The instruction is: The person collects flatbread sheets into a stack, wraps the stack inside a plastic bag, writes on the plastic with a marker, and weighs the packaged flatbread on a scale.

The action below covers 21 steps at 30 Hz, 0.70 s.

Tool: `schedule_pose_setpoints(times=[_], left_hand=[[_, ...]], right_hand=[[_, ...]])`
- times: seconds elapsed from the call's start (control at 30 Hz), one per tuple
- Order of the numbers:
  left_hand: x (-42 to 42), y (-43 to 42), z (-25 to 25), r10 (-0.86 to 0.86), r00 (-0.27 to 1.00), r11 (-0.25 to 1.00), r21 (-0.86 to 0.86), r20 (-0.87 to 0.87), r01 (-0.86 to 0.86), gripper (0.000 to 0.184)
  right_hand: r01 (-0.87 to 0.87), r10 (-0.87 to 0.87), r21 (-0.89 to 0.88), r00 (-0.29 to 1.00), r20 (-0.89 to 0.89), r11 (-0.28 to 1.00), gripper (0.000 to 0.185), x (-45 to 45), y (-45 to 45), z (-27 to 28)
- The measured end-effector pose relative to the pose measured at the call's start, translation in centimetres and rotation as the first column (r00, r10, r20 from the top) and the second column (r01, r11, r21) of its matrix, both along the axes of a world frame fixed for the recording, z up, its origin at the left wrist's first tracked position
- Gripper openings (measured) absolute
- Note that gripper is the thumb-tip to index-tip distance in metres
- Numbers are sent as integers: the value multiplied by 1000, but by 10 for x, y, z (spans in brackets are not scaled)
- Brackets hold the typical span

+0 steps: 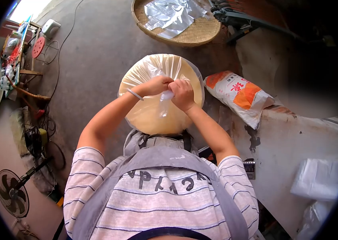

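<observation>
In front of my apron is a large round stack of pale yellow sheets [153, 116] wrapped in a clear plastic bag [179, 66]. The bag's film is gathered in pleats toward its middle. My left hand [158, 85], below a light wristband, has its fingers closed on the gathered plastic. Touching it, my right hand [183, 94] is also closed on the bag's neck. A loose twisted tail of film hangs below the two hands. My fingers hide the exact spot where the plastic is gripped.
A woven bamboo tray [201, 32] with clear plastic film stands ahead. To the right, a printed white-and-orange sack [239, 92] lies beside a worn surface [281, 148] holding plastic bags [319, 178]. A black fan [13, 193], a red stool [38, 47] and cables are at left.
</observation>
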<state>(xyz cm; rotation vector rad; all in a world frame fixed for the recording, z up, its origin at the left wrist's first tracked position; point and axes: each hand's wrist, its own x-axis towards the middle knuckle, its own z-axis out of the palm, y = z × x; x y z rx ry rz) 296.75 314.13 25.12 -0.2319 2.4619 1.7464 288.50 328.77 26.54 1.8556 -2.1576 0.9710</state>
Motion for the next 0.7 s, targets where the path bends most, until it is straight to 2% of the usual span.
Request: schedule_pose_setpoints(times=[0.07,0.17,0.2,0.27,0.3,0.4,0.43,0.5,0.53,0.57,0.6,0.63,0.67,0.7], left_hand=[[-7,-11,18,-88,934,949,314,346,-27,22],[-5,-15,13,-232,913,958,241,335,155,20],[-4,-13,12,-238,929,970,122,284,211,18],[-1,-9,17,-268,947,946,-136,176,294,15],[1,-7,17,-245,964,936,-232,107,264,11],[12,-5,13,-258,954,838,-527,-152,143,9],[14,-7,16,-244,969,772,-613,-46,166,8],[26,-3,-25,-283,953,718,-683,-109,135,8],[23,-2,-27,-303,942,686,-719,-147,109,8],[25,2,-29,-282,957,629,-766,-66,132,8],[33,5,-32,-193,968,650,-760,-158,6,10],[40,5,-22,-99,965,659,-742,-243,-120,12],[49,3,-13,-3,946,651,-718,-325,-245,14],[64,0,-6,120,944,609,-728,-308,-315,30]], right_hand=[[23,-25,-62,999,-41,998,9,-1,-6,-3],[86,-85,-13,995,44,996,12,-2,6,-3],[106,-106,7,991,75,994,13,1,11,-3],[48,-57,40,962,265,998,11,3,15,-1],[17,-34,51,934,356,999,11,3,17,1],[68,-170,201,817,552,977,8,5,33,7],[73,-211,253,786,581,965,8,10,44,1],[68,-283,345,729,624,936,7,13,59,-19],[16,-241,344,745,622,939,9,5,59,-21],[-36,-205,350,753,625,936,11,1,61,-24],[-91,-173,362,754,633,928,13,-1,70,-26],[-149,-158,463,813,560,874,21,-14,70,-23],[-110,-139,464,872,470,879,24,-30,66,-18],[-73,-119,458,919,375,886,26,-45,57,-15]])
